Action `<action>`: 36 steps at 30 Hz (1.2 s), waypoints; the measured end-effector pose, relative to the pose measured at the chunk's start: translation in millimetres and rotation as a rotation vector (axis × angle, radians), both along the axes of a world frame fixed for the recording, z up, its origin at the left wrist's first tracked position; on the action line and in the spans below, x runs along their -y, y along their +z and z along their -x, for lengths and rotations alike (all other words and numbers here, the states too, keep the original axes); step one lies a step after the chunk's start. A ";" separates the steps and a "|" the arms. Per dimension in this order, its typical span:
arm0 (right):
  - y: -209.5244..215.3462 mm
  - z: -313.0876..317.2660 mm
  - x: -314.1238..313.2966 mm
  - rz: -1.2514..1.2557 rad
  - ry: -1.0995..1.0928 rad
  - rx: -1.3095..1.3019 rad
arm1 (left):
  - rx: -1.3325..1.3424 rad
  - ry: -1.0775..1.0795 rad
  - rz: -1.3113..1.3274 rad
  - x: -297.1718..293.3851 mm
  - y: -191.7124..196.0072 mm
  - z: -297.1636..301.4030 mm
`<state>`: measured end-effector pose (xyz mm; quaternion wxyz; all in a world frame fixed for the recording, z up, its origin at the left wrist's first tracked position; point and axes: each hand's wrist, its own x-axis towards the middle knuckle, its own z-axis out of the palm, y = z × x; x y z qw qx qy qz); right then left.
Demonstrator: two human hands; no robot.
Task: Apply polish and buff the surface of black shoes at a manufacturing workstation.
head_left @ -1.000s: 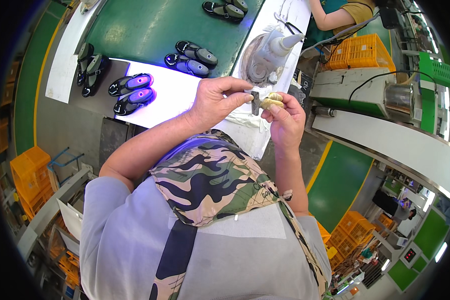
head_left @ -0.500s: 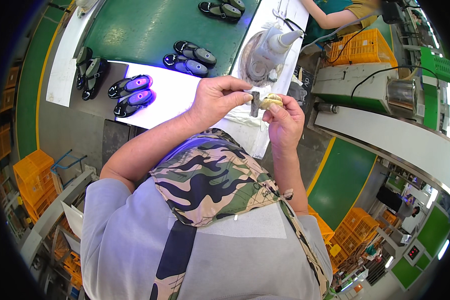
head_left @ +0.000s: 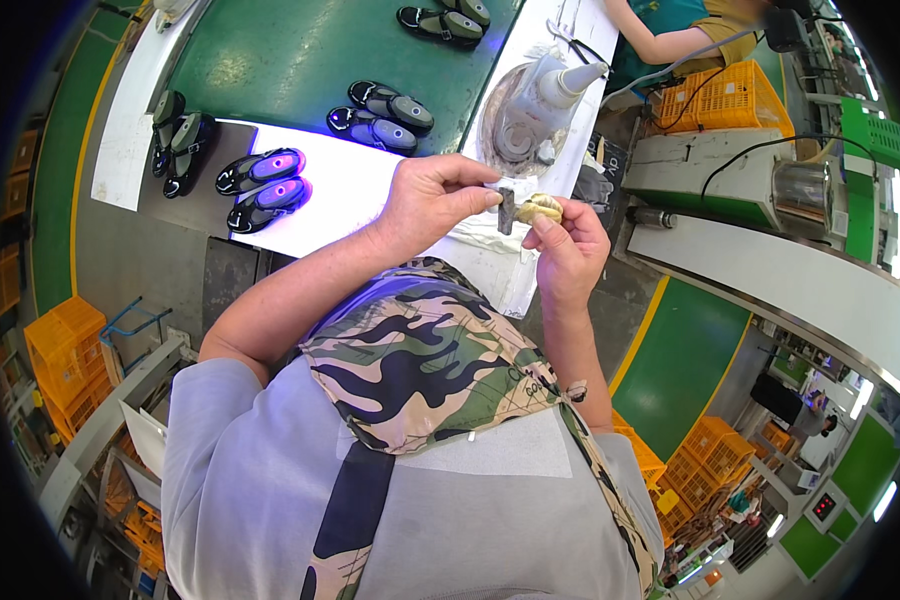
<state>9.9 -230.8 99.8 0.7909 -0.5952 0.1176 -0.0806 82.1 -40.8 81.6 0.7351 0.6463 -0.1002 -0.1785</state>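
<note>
My left hand [head_left: 418, 208] pinches a small flat dark grey piece [head_left: 506, 210] between thumb and fingertips; its exact kind cannot be made out. Close to its right side, my right hand [head_left: 574, 250] grips a crumpled yellowish lump [head_left: 537, 208] in thumb and curled fingers. The lump is at or very near the grey piece; whether they touch is unclear. Beyond both hands stands a whitish squeeze bottle [head_left: 548, 95] with a tapered nozzle, on a round stained tray [head_left: 488, 118]. A white cloth [head_left: 492, 236] lies on the bench below the hands.
A green conveyor belt [head_left: 270, 60] carries pairs of black shoes [head_left: 380, 118]. Another black pair [head_left: 262, 190] sits on the white bench edge [head_left: 355, 185], with more shoes [head_left: 182, 150] at left. Another person's arm [head_left: 660, 40] is at the upper right, near an orange crate [head_left: 725, 98].
The yellowish lump and my right fingers have shifted slightly left, nearer the dark grey piece. My left hand is almost still. The other person's arm has moved a little.
</note>
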 end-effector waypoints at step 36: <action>-15.8 -9.9 3.7 -0.046 -0.003 -0.147 | -0.410 -0.131 0.132 -0.1 -26.7 -7.9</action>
